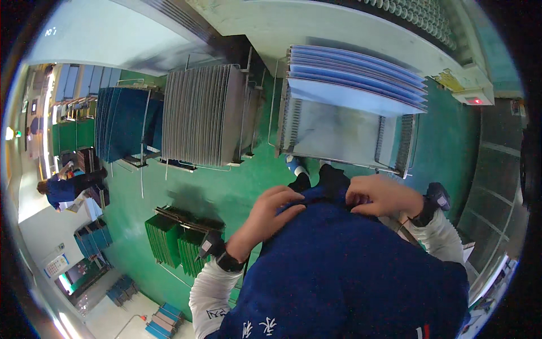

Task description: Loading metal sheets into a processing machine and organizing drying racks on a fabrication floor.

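Both my hands are at the front edge of the dark blue garment (350, 248) I wear. My left hand (268, 217) pinches the edge of the cloth between thumb and fingers. On the other side, my right hand (384, 195) has its fingers curled onto the same cloth, with the fingertips partly hidden in its folds. Each wrist carries a black strap with a small box, below white sleeves. Just beyond my feet stands a wheeled slotted rack (339, 127); several pale blue-white panels (355, 73) stand in its far part, and neither hand touches it.
Left of that rack stand a rack of grey panels (197, 116) and one of dark blue panels (121, 124). Green panels (164, 231) sit in a low rack on the green floor (130, 203). Another person (65, 189) works far left. A machine (361, 34) runs along the back.
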`<action>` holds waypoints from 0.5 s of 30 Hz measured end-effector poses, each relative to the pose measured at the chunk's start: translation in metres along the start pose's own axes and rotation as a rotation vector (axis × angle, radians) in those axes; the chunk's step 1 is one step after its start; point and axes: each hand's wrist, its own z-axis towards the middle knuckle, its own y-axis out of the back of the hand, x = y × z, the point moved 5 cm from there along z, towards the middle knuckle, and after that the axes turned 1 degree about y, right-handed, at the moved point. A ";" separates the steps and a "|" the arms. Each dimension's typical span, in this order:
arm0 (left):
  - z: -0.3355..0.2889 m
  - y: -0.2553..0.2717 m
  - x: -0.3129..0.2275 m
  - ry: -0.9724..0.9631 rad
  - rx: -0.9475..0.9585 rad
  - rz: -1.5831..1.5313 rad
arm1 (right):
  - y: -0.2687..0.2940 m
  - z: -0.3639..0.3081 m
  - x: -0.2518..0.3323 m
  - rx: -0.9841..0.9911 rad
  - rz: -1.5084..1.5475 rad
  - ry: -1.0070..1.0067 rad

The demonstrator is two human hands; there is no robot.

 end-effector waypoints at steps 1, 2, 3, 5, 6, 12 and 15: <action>0.003 -0.003 0.002 -0.029 0.052 0.008 | -0.001 0.000 0.003 -0.027 -0.133 0.022; 0.006 -0.005 0.003 -0.059 0.105 0.016 | -0.005 0.001 0.004 -0.035 -0.130 0.017; 0.008 -0.004 0.003 -0.064 0.114 0.018 | -0.010 0.004 0.003 -0.041 -0.279 -0.033; 0.010 -0.005 0.005 -0.015 0.180 -0.015 | -0.019 0.006 -0.002 -0.054 -0.425 -0.091; 0.011 -0.004 0.006 -0.021 0.186 -0.015 | -0.023 0.006 -0.007 -0.073 -0.396 -0.078; 0.007 0.001 0.012 -0.023 0.266 -0.032 | -0.028 0.004 -0.012 -0.108 -0.058 -0.092; 0.006 0.004 0.016 -0.091 0.273 0.006 | -0.030 0.008 -0.018 -0.114 0.052 -0.118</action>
